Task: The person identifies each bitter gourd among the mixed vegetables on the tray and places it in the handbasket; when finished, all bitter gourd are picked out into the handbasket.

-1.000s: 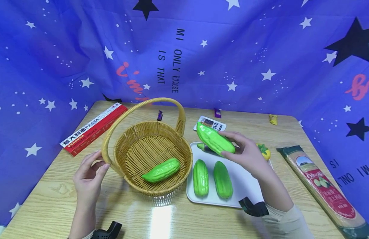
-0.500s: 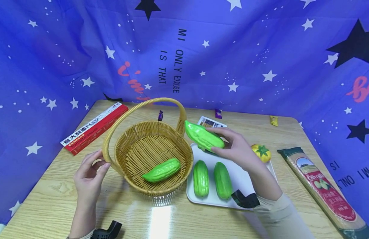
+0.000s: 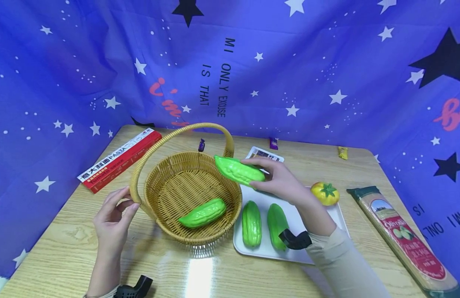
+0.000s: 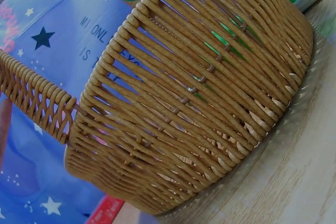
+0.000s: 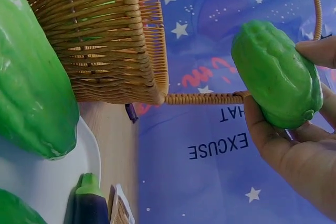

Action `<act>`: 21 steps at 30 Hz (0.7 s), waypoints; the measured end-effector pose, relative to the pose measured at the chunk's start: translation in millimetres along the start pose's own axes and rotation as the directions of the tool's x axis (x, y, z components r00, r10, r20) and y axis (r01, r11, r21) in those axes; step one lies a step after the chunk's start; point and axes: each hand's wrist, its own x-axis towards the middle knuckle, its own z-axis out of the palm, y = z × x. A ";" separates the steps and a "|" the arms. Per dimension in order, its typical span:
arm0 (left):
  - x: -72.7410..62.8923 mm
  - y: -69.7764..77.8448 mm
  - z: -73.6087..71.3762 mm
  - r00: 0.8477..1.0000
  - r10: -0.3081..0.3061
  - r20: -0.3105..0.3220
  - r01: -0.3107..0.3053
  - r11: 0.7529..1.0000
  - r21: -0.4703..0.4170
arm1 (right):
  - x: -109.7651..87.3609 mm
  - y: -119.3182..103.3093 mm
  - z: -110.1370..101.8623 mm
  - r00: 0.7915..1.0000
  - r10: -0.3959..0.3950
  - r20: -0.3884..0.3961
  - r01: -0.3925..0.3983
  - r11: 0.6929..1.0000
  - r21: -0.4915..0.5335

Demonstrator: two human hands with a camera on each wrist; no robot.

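My right hand point(image 3: 280, 182) grips a bumpy green bitter melon point(image 3: 239, 170) between thumb and fingers. It holds the melon raised, its pointed end over the right rim of a round wicker basket point(image 3: 192, 239). In the right wrist view, the blunt end of the melon point(image 5: 278, 74) shows between the fingers. My left hand point(image 3: 114, 215) pinches the basket's arched handle point(image 3: 140, 165) near its left base. Another bitter melon point(image 3: 202, 213) lies inside the basket. Two green gourds point(image 3: 251, 223) lie side by side on a white tray point(image 3: 295, 219) to the right.
A yellow fruit with green leaves point(image 3: 324, 193) and an eggplant point(image 5: 92, 203) are on the tray. A red pasta box point(image 3: 120, 161) lies left, a spaghetti packet point(image 3: 405, 236) right. Behind are a white printed card point(image 3: 265, 153) and small wrapped candies point(image 3: 273, 143).
My right hand has carried the bitter melon leftward from above the tray to the basket's right rim, uncovering the yellow fruit. The left hand has stayed at the handle.
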 end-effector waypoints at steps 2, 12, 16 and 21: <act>0.0 -0.2 -0.2 1.000 0.000 0.000 0.000 1.000 0.001 | 3.6 -0.6 1.2 1.000 0.004 0.007 -0.004 1.000 -0.008; 0.1 0.8 -0.4 1.000 -0.007 0.002 0.007 1.000 0.008 | 24.7 -6.3 6.2 0.998 0.013 0.058 -0.006 0.993 -0.121; 0.4 1.2 0.1 1.000 -0.006 0.001 0.006 1.000 0.010 | 33.6 -5.7 7.8 0.997 -0.004 0.076 0.017 0.985 -0.169; 0.3 0.9 0.4 1.000 -0.003 0.005 0.002 1.000 0.011 | 43.1 -3.9 8.9 0.996 -0.007 0.090 0.028 0.974 -0.225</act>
